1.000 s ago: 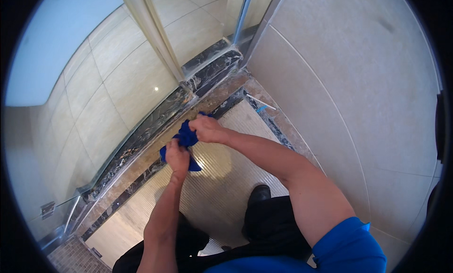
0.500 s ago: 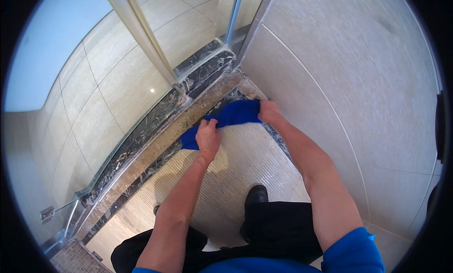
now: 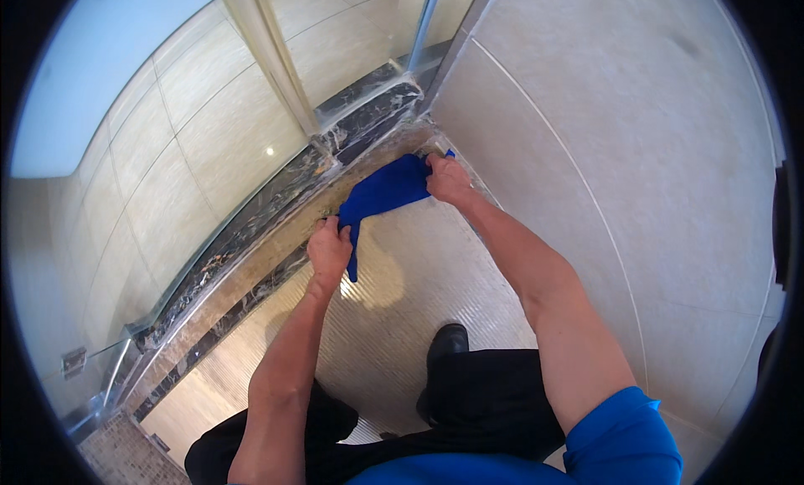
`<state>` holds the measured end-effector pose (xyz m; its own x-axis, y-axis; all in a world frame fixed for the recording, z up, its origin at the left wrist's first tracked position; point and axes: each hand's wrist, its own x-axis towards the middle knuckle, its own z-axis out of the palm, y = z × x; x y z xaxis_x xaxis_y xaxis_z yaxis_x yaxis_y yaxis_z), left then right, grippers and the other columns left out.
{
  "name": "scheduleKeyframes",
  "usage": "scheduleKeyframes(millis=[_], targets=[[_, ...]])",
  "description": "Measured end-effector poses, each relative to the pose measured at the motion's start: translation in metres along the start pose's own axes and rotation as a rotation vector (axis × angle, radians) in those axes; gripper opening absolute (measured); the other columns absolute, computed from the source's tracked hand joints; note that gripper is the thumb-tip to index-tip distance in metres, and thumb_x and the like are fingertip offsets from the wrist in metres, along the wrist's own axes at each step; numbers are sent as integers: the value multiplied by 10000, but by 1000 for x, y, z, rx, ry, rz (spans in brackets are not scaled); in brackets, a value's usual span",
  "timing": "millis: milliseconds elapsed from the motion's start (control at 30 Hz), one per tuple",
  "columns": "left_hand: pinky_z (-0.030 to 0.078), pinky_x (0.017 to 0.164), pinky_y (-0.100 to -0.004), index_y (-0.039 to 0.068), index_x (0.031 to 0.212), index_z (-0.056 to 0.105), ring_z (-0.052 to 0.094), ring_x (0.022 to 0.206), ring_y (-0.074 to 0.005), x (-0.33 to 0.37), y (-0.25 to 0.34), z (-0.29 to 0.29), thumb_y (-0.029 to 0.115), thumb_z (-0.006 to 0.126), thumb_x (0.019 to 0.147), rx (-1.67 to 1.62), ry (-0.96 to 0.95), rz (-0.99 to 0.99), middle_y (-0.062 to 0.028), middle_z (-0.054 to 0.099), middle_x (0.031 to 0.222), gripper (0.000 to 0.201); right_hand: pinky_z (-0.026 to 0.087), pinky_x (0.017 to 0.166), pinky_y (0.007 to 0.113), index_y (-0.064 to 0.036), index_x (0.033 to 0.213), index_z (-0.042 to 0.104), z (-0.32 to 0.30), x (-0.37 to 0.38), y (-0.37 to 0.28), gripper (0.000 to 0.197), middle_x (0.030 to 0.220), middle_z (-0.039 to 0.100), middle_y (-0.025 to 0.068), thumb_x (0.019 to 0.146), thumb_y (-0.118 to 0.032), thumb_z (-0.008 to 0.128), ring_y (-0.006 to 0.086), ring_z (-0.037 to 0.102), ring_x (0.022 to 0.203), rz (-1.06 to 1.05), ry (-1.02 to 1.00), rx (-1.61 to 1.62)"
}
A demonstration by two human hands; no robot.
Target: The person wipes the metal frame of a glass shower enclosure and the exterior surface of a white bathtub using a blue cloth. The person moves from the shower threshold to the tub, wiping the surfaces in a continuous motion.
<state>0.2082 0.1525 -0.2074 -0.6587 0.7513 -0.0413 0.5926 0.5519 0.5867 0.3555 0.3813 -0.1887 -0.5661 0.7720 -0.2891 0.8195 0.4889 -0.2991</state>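
A blue cloth (image 3: 385, 186) is stretched between my two hands, low over the tan strip (image 3: 280, 240) along the foot of the glass. My left hand (image 3: 329, 246) pinches its near-left end, and a loose corner dangles beside the fingers. At the other end, close to the corner by the tiled wall, my right hand (image 3: 448, 178) is closed on the cloth, with a small blue tip sticking out past the knuckles. The cloth hides part of the strip and the dark stone edging; whether it touches them I cannot tell.
A curved glass panel (image 3: 201, 208) with a pale upright frame post (image 3: 272, 62) rises from a dark marbled curb (image 3: 226, 271) on the left. The large-tiled wall (image 3: 578, 141) stands to the right. Below me is a ribbed beige floor (image 3: 394, 292), with my black shoe (image 3: 448, 341) on it.
The cloth has shifted away from me, onto the tan strip. My left hand has moved left and my right hand left and farther off. A corner now hangs down at the left end.
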Motion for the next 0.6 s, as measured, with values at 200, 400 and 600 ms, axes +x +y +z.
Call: scheduleKeyframes(millis=[200, 400, 600], targets=[[491, 669, -451, 68, 920, 604, 588, 831, -345, -2, 47, 33, 65, 609, 735, 32, -69, 228, -135, 562, 883, 185, 502, 792, 459, 8, 933, 630, -5, -58, 61, 272, 930, 645, 240, 682, -90, 603, 389, 619, 923, -88, -316, -124], [505, 630, -414, 71, 854, 580, 579, 821, -300, -56, 96, 75, 55, 586, 706, 108, -355, 665, -127, 552, 873, 149, 546, 584, 412, 37, 734, 682, -39, -148, 95, 174, 708, 656, 218, 695, -74, 553, 308, 668, 608, 205, -858, -232], [493, 603, -398, 82, 820, 573, 565, 804, -283, -67, 95, 80, 78, 584, 698, 24, -292, 760, -110, 524, 847, 123, 530, 507, 399, 9, 778, 661, -22, -121, 113, 181, 676, 649, 188, 740, -91, 514, 290, 655, 557, 333, -648, -46]])
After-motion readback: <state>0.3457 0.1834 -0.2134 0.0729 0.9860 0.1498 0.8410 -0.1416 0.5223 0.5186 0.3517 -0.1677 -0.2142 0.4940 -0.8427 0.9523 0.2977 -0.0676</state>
